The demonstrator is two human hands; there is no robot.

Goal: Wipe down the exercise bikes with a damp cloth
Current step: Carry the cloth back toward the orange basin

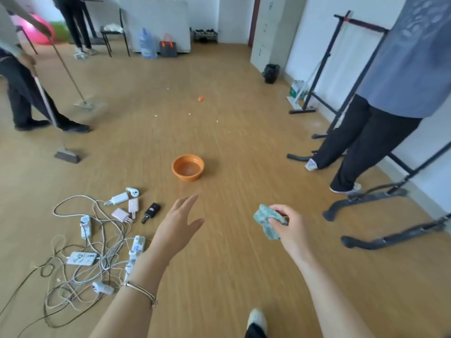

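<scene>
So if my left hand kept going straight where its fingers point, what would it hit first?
Probably the orange basin on the floor, near its right rim; only bare floor lies between it and the left hand. Depth is unclear, so it could pass just beside it.

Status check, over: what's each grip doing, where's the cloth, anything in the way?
Left grip open, empty. Right grip holds green cloth. Orange basin ahead on floor; cable tangle to the left.
</scene>
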